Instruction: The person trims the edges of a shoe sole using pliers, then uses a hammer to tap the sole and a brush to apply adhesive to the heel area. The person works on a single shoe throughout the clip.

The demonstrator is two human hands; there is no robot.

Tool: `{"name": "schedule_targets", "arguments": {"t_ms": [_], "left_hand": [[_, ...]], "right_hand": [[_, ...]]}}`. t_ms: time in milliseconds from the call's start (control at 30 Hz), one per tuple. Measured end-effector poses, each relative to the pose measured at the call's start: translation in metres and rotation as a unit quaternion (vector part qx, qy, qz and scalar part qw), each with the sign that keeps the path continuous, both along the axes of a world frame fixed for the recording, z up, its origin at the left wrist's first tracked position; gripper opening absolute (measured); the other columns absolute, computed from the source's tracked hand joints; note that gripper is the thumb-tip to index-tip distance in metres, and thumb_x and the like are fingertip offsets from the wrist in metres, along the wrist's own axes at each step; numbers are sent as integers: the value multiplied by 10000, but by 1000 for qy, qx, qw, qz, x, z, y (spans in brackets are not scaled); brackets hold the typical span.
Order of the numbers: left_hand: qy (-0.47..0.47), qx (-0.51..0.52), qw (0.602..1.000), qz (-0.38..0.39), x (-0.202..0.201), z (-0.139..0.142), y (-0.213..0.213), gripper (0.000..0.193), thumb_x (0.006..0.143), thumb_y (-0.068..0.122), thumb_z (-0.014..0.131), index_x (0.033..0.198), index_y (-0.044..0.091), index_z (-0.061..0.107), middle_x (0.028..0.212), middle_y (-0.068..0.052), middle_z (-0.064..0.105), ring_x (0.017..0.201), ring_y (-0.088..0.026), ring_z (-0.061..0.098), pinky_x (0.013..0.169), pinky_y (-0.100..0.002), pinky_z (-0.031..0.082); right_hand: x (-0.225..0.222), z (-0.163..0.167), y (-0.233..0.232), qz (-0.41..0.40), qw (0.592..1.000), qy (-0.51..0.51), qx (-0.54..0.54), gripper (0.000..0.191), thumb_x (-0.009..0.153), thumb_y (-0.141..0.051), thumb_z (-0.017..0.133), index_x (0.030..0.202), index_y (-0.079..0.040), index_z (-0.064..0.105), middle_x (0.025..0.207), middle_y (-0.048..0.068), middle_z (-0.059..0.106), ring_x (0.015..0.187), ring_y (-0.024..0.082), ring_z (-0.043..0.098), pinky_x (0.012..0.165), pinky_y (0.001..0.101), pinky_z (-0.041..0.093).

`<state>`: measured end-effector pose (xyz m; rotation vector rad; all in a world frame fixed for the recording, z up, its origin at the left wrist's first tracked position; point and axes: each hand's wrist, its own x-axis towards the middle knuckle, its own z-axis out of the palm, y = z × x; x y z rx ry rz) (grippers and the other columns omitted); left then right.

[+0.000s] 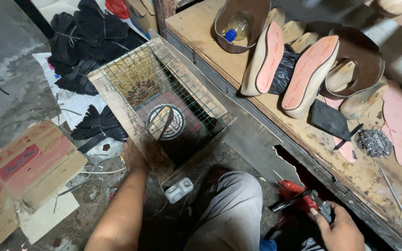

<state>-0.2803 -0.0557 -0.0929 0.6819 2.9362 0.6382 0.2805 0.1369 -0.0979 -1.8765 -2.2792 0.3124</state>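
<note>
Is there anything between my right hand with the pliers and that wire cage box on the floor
Yes. Your bent knee in light trousers sits between the right hand, holding the red-handled pliers, and the wire cage box. The left hand already rests on the box's near edge.

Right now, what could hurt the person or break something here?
The left hand rests on the wooden box whose wire mesh covers a coil heater; if it is hot, fingers could burn. The right hand grips red-handled pliers near a leg, which might get pinched.
</note>
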Motion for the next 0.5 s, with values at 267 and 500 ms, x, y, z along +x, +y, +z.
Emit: {"name": "schedule_targets", "arguments": {"t_ms": [267,500], "left_hand": [[-69,25,995,61,-2,-7,0,954,655,147,896,1444,122,360,1332,-164,485,1210,-410,485,1001,-463,417],[-39,66,995,60,1,-18,-10,579,823,197,793,1328,112,522,1316,-173,567,1222,-433,520,996,-505,441]], "right_hand": [[-6,11,-2,-6,1000,3,-13,607,825,-484,749,1307,-122,680,1039,168,748,871,312,742,790,419,580],[-6,13,-5,-10,1000,2,-22,593,834,-457,746,1332,-143,673,1048,172,747,892,331,740,806,432,579]]}}
